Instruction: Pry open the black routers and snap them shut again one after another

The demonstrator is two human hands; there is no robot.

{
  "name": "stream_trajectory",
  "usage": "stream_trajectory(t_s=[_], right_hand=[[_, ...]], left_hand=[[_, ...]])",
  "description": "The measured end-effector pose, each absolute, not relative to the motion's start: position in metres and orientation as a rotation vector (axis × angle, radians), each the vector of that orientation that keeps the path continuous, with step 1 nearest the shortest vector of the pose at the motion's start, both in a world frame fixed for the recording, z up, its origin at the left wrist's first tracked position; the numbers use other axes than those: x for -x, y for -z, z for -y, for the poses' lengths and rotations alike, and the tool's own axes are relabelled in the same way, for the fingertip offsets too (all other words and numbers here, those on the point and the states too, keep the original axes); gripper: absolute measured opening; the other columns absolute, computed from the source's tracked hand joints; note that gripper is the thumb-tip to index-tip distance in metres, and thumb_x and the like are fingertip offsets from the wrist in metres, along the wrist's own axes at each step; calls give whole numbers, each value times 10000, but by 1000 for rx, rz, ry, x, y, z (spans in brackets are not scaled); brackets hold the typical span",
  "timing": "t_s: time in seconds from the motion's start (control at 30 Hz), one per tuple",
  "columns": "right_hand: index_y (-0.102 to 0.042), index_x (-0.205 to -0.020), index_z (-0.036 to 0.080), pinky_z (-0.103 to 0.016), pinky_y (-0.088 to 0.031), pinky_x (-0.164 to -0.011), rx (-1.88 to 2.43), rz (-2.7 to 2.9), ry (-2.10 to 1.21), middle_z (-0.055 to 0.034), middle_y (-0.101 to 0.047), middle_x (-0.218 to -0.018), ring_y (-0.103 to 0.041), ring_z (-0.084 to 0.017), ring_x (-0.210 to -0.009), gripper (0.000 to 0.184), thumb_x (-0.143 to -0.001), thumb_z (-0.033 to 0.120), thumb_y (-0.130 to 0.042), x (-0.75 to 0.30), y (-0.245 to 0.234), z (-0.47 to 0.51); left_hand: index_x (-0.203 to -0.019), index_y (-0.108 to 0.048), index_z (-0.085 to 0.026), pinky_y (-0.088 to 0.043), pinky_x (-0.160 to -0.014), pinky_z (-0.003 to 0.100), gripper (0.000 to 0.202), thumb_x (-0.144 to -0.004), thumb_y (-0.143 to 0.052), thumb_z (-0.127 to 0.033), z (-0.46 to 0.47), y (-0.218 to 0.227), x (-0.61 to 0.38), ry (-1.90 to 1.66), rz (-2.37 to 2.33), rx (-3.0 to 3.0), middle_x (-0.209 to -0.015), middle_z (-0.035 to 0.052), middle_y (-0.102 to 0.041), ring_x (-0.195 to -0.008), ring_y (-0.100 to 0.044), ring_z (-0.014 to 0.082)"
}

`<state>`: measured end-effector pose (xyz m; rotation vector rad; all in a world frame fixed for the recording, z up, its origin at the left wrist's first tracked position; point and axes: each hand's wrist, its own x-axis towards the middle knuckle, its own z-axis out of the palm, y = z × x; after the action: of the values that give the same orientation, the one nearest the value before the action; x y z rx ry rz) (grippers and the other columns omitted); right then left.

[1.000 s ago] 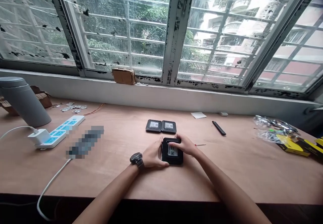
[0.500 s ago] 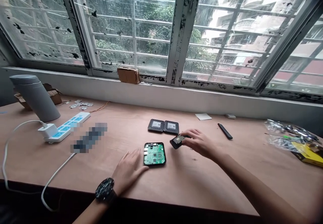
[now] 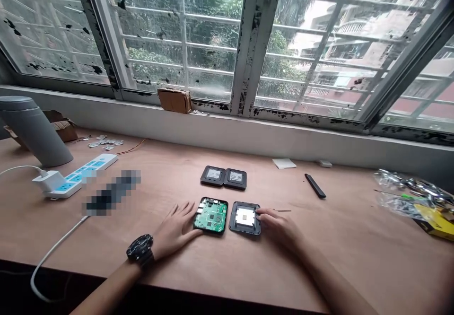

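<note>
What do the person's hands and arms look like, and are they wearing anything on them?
The left hand and the right hand wear no gloves. On the left wrist is a chunky dark watch with a round dial and a dark strap. The right wrist has no watch. No sleeves show.

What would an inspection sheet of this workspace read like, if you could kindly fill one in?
Surface: brown wooden tabletop.
Job's things: green circuit board in an open black case; dark cover to its right, pale plate facing up; two closed cases behind, side by side.
Clutter: grey flask, white paper, black bar, plastic bags, yellow-and-black box.
Hands: left hand flat beside the board; right hand with fingers at the cover's right edge, grip unclear.
Cables: white cable drooping over the table's front edge; white adapter in the power strip.
Surroundings: barred windows, cardboard block on the sill.
</note>
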<state>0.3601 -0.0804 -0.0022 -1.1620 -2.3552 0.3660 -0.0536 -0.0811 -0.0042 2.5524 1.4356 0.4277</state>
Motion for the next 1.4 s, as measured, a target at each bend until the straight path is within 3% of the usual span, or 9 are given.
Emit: stream_trajectory(t_s=[0.17,0.3,0.47,0.57,0.77,0.93,1.07,1.27,1.4], right_hand=[[-719,-1127,268,-399,-557,-938,1138,2353,-418,-62,-686,-1301,-672,-258,-1149,302,-1024,240,-437,-361,-3,83],[-619,-1283,263,-416,-572,-906,1213,2197,-358,-92,-704,-1217,-687,-255,-1076,298,-1025,312,-479,-363,-8,84],[-283,-1577,241,-546,-429,-1126,1262,2281,-361,-159,-494,-1515,-487,-354,-1374,943,-821,547,-755,-357,-14,85],[-218,-1611,221,-597,-268,-1220,1303,2399,-410,-168,-337,-1625,-289,-402,-1499,1188,-685,671,-810,-350,-15,85],[-296,-1585,186,-594,-172,-1252,1228,2445,-389,-175,-460,-1545,-399,-376,-1445,1038,-756,598,-764,-344,-13,83],[-228,-1589,199,-568,-395,-1139,1221,2226,-423,-185,-504,-1467,-499,-377,-1348,1076,-729,491,-804,-357,-6,79],[-151,-1603,222,-530,-485,-1052,1146,1956,-572,-171,-540,-1379,-559,-351,-1277,1109,-747,502,-799,-368,-1,75],[-355,-1528,262,-548,-486,-1053,967,1444,-851,-143,-550,-1365,-600,-353,-1254,861,-826,665,-649,-347,-11,66],[-443,-1487,250,-548,-491,-1057,895,1374,-906,-144,-570,-1409,-603,-339,-1252,732,-889,660,-545,-315,-32,56]], left_hand=[[-1598,-306,-241,-237,-1228,570,805,-958,-494,-693,82,7,62,-391,-1442,-2670,-1613,103,-353,-1496,-322,355],[-1606,-264,-295,-295,-1202,565,893,-893,-547,-753,76,3,91,-278,-1424,-2705,-1641,78,-254,-1490,-312,391],[-1618,-162,-322,-244,-1222,566,878,-924,-512,-731,73,8,108,-232,-1457,-2708,-1656,46,-178,-1513,-247,383],[-1619,-145,-329,-241,-1225,564,870,-933,-510,-720,76,12,106,-239,-1467,-2705,-1661,42,-155,-1521,-225,374],[-1611,-217,-321,-245,-1233,555,900,-892,-581,-722,70,0,103,-275,-1402,-2577,-1647,41,-220,-1513,-246,366],[-1591,-322,-248,-324,-1199,533,1020,-784,-692,-751,43,-19,85,-240,-1298,-2409,-1630,102,-278,-1512,-229,395],[-1584,-333,-241,-216,-1232,561,1128,-684,-770,-762,23,-21,54,-254,-1093,-2486,-1610,132,-351,-1504,-275,401],[-1553,-391,-224,-168,-1235,599,1142,-640,-780,-789,23,-15,20,-330,-939,-2543,-1579,151,-411,-1486,-324,402],[-1493,-493,-219,-351,-1190,482,904,-778,-734,-715,20,-12,35,-501,-999,-2478,-1532,120,-494,-1419,-461,341]])
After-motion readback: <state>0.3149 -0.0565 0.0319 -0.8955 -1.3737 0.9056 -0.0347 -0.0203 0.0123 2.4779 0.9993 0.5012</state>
